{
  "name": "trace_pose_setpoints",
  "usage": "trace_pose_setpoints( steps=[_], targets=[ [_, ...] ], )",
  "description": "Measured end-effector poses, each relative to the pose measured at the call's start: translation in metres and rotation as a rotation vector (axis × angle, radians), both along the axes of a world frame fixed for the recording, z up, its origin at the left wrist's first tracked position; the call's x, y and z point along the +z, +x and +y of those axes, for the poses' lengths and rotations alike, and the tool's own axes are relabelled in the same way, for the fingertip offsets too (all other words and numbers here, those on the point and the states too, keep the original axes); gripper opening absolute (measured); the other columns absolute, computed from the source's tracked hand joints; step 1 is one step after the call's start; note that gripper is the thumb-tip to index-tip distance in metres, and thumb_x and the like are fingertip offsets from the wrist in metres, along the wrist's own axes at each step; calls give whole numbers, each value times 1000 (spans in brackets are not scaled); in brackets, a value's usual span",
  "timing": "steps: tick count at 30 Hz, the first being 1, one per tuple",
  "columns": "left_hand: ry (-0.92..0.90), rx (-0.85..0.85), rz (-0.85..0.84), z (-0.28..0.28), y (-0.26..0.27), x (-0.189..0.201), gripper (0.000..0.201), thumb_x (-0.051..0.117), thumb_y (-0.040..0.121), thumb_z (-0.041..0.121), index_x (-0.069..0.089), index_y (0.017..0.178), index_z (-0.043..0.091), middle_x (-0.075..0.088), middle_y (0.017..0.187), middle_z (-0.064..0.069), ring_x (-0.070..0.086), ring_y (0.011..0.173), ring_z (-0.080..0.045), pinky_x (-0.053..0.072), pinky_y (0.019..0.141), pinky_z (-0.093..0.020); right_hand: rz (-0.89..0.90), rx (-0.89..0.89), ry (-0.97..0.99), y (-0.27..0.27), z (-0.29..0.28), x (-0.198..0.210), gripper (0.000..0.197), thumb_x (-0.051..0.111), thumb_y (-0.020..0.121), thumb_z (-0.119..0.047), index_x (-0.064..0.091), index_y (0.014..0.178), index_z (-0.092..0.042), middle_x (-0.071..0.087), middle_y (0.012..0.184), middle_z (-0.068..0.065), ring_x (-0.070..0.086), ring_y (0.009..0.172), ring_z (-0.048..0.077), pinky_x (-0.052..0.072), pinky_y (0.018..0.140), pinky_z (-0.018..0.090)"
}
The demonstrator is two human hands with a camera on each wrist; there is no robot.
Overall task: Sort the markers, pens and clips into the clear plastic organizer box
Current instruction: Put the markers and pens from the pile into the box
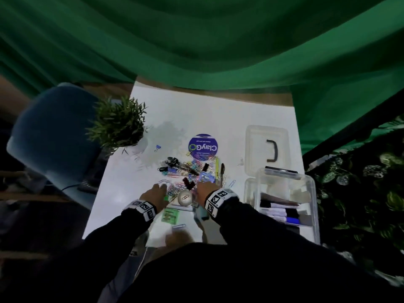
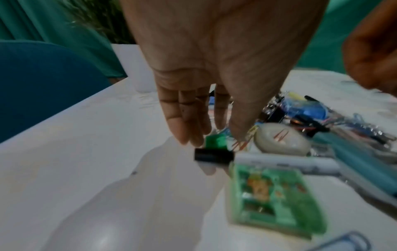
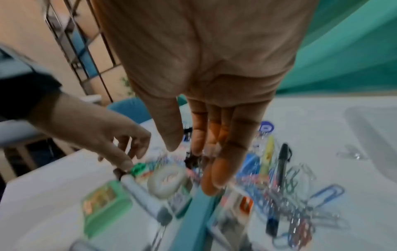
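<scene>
A person leans over a white table (image 1: 122,193), both hands reaching into a scattered pile of stationery. The left hand (image 1: 155,194) hangs with fingers straight and loose, holding nothing; just below its fingertips sit a small green binder clip (image 2: 215,141) and a black one (image 2: 213,155). The right hand (image 1: 204,189) is likewise flat and empty, its fingertips hovering over the heap of clips (image 1: 188,169).

The job looks partly done. To the right of the right hand stands the clear plastic organizer box (image 1: 310,184), already holding several markers (image 1: 282,212) with white barrels and dark or blue caps. Its lid (image 1: 265,147), with a dark handle, lies flat beyond it.

Much remains on the table: thin wire paper clips in many colours, glossy folding binder clips, a yellow highlighter (image 3: 268,156) and a black pen (image 3: 283,159) lying side by side past the right fingertips. Between the two hands sits a round silvery tin (image 1: 185,197), and nearer the wrists a white marker (image 2: 285,163) and a small green translucent case (image 2: 272,200). The wrist views are blurred, so finer detail cannot be told.
</scene>
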State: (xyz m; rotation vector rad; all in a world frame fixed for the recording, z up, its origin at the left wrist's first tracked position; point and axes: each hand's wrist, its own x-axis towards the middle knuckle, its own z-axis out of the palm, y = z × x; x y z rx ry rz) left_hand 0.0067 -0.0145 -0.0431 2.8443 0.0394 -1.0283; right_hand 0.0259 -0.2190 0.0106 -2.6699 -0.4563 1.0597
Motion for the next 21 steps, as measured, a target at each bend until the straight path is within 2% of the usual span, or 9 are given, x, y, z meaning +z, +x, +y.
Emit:
trace_pose_setpoints(
  steps=[2, 5, 8, 12, 13, 15, 17, 19, 21],
  targets=[
    [-7, -31, 55, 15, -11, -9, 43, 64, 86, 38, 42, 115, 15, 47, 115, -10, 58, 96, -32, 48, 77, -39, 25, -7, -18, -6, 11, -13, 38, 46, 97, -15, 43, 135, -10, 63, 109, 14, 60, 84, 27, 50, 73, 33],
    [-97, -28, 38, 26, -16, -19, 44, 67, 83, 39, 42, 111, 17, 45, 109, -7, 55, 87, -27, 45, 70, -34, -13, -84, -39, -10, 18, -28, 43, 46, 97, -16, 33, 138, -8, 60, 121, 18, 64, 100, 32, 51, 81, 40],
    [-162, -67, -28, 29, -15, -23, 42, 69, 82, 30, 42, 110, 15, 45, 106, -7, 51, 81, -26, 42, 66, -35, -50, -153, -98, -11, 23, -39, 49, 51, 95, -19, 29, 136, -6, 53, 124, 20, 63, 104, 36, 50, 81, 43],
    [-182, -313, -81, 32, -16, -31, 58, 85, 56, 18, 46, 99, 18, 53, 87, -10, 55, 71, -30, 50, 54, -36, -47, -153, -113, -3, 30, -51, 69, 55, 90, -8, 14, 146, -5, 53, 127, 21, 62, 106, 37, 50, 81, 44],
    [-168, -357, -89, 30, -14, -31, 51, 82, 58, 17, 48, 97, 18, 53, 88, -10, 55, 74, -31, 49, 56, -35, -47, -157, -111, -2, 31, -54, 70, 53, 91, -6, 11, 147, -4, 54, 126, 22, 62, 105, 36, 51, 81, 43],
    [-155, -385, -118, 25, -8, -24, 30, 67, 74, 16, 53, 100, 15, 53, 98, -13, 53, 88, -32, 44, 69, -37, -40, -181, -92, 1, 29, -58, 69, 49, 93, -4, 9, 149, -4, 56, 123, 22, 63, 104, 34, 50, 80, 39],
    [-130, -393, -131, 24, -4, -20, 24, 57, 83, 15, 54, 106, 11, 53, 105, -13, 51, 97, -32, 41, 75, -38, -18, -221, -65, 3, 24, -61, 70, 49, 92, -3, 8, 149, -5, 57, 122, 22, 63, 105, 33, 49, 81, 37],
    [-111, -415, -124, 29, -1, -18, 22, 55, 85, 14, 54, 106, 9, 56, 105, -14, 53, 98, -33, 39, 76, -39, 8, -260, -48, 4, 19, -66, 76, 56, 90, -6, 7, 148, -6, 58, 122, 22, 62, 107, 33, 48, 82, 37],
    [-143, -415, -131, 36, 1, -18, 18, 56, 84, 13, 56, 101, 8, 60, 99, -15, 56, 94, -34, 38, 72, -38, 48, -288, -38, 5, 16, -73, 81, 63, 88, -12, 9, 147, -6, 60, 119, 21, 63, 104, 32, 45, 76, 35]
  ],
)
